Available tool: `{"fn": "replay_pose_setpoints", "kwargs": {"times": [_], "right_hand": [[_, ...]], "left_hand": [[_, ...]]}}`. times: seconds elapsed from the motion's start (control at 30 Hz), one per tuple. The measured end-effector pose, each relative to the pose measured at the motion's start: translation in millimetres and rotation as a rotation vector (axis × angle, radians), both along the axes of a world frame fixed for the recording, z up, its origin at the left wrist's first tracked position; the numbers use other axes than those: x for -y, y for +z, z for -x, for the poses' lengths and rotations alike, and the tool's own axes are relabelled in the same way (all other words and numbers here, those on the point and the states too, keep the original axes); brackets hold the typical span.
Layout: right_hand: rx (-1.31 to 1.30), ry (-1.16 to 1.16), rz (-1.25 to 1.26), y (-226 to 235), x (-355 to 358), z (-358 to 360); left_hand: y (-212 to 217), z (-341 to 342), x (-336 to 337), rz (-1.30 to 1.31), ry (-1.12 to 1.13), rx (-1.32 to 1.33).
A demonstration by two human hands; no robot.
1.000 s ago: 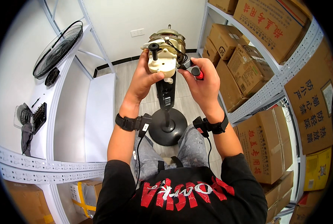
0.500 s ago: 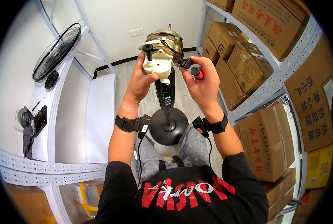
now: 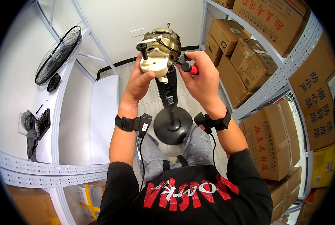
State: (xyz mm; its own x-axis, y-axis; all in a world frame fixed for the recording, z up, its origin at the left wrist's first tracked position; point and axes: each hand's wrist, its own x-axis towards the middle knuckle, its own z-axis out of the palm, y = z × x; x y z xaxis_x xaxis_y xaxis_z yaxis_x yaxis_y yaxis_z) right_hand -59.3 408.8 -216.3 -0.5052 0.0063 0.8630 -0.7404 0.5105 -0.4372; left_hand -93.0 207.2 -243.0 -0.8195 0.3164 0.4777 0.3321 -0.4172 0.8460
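Both hands (image 3: pixel 139 80) (image 3: pixel 203 80) raised, cupping fan motor (image 3: pixel 160 50); screwdriver (image 3: pixel 189 67) in right

Both forearms rise from the lower middle of the frame toward the upper centre, each with a black band at the wrist. The left hand (image 3: pixel 139 80) is cupped, fingers curled upward. The right hand (image 3: pixel 202 77) is closed in a grip, knuckles outward.
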Motion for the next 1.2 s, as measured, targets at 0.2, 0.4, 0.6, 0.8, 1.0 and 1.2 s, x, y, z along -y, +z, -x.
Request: {"fn": "replay_pose_setpoints", "kwargs": {"times": [0.2, 0.4, 0.6, 0.8, 1.0, 1.2], "right_hand": [[-0.042, 0.002, -0.017, 0, 0, 1], [-0.076, -0.001, -0.024, -1, -1, 5], [-0.043, -0.021, -0.005, 1, 4, 2], [-0.005, -0.009, 0.017, 0, 0, 6], [0.031, 0.023, 0.010, 2, -1, 1], [0.118, 0.119, 0.043, -1, -5, 0]], "left_hand": [[5, -4, 2, 0.055, 0.001, 0.022], [9, -1, 6, 0.101, -0.016, 0.031], [8, -3, 5, 0.081, -0.031, 0.061], [9, -3, -1, 0.046, -0.005, 0.019], [0, 1, 10, 0.052, -0.067, 0.049], [3, 1, 11, 0.029, -0.047, 0.003]]}}
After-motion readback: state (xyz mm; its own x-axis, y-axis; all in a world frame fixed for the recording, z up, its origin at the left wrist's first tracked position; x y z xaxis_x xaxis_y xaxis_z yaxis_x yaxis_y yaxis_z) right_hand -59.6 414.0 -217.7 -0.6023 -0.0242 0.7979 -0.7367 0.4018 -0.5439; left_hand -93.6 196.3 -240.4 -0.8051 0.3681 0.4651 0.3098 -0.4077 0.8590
